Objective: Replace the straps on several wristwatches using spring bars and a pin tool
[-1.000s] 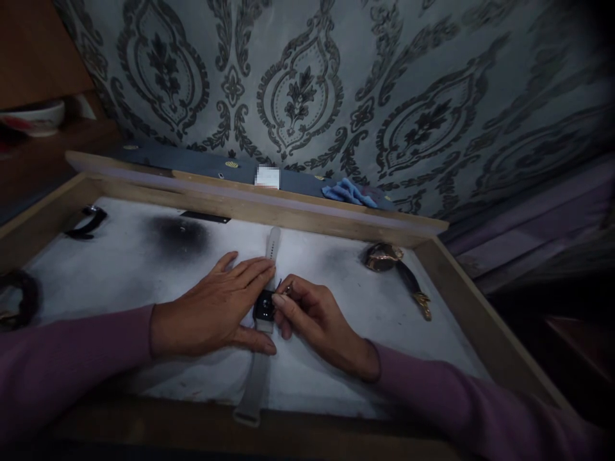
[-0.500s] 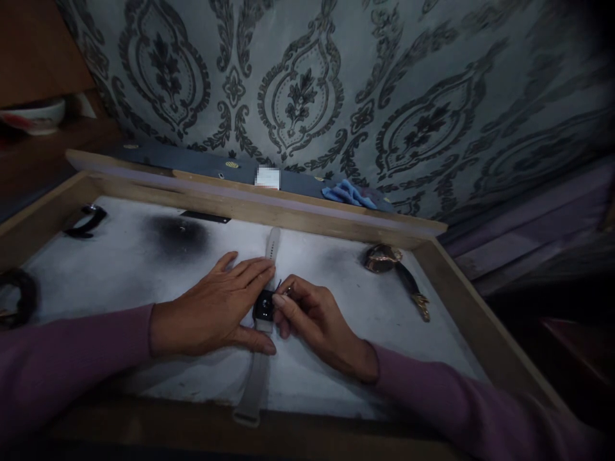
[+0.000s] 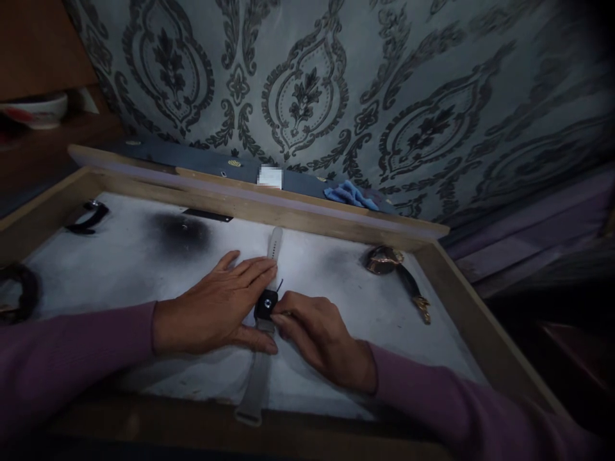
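Note:
A smartwatch (image 3: 266,303) lies on the white drawer bottom, its dark back with a round sensor facing up. Its pale strap runs away from me in one half and towards me in the other, with a loop at the near end. My left hand (image 3: 218,304) holds it down, fingers across the far strap and thumb on the near strap. At the watch's right edge, my right hand (image 3: 319,333) is closed in a pinch; a small bit shows at the fingertips, too little to name. A thin dark sliver (image 3: 280,284) sticks up beside the watch.
Around me is a wooden drawer (image 3: 471,320). It holds a gold-and-black watch (image 3: 382,260) on the right, dark bands (image 3: 90,218) on the left, and a flat black strip (image 3: 207,215) at the back. Beyond the rim lie a blue cloth (image 3: 350,194) and a small white box (image 3: 270,177).
My right fingertips have moved slightly down along the watch's edge, and the hand has rolled over more. More of the thin dark sliver shows. My left hand stays on the watch.

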Demonstrator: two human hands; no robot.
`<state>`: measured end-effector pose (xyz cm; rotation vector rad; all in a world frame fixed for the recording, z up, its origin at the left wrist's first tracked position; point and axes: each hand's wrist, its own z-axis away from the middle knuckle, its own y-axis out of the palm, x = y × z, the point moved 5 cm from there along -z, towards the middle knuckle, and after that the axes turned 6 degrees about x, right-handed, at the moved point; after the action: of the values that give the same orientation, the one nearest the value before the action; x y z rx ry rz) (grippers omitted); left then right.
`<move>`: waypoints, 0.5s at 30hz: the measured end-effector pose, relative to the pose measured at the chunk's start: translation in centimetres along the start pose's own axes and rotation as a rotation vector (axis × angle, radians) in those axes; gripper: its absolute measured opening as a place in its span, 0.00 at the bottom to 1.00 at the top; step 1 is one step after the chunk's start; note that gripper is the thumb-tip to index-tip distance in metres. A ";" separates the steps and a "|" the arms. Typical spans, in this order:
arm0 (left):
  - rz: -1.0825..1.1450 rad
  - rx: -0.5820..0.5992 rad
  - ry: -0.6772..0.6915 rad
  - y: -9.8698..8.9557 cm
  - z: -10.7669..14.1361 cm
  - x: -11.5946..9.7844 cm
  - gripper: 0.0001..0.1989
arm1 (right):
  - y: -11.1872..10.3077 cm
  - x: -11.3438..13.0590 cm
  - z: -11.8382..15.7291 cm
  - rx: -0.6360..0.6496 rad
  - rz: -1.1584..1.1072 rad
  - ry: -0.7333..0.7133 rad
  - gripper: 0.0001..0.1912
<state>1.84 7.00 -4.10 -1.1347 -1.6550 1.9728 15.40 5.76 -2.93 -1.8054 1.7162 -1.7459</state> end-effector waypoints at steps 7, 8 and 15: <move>0.011 -0.012 0.000 0.1 0.0 0.1 0.46 | 0.4 0.2 0.2 0.041 0.025 -0.096 0.11; 0.007 -0.015 0.002 0.1 0.1 0.1 0.46 | 0.4 0.2 0.2 0.041 0.029 -0.102 0.11; -0.042 0.000 -0.004 0.2 0.1 0.2 0.46 | 0.2 -0.6 -0.3 0.005 -0.119 0.074 0.11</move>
<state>1.73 7.00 -4.34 -1.0880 -1.6670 1.9503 15.22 6.35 -3.30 -1.8998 1.6605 -1.8837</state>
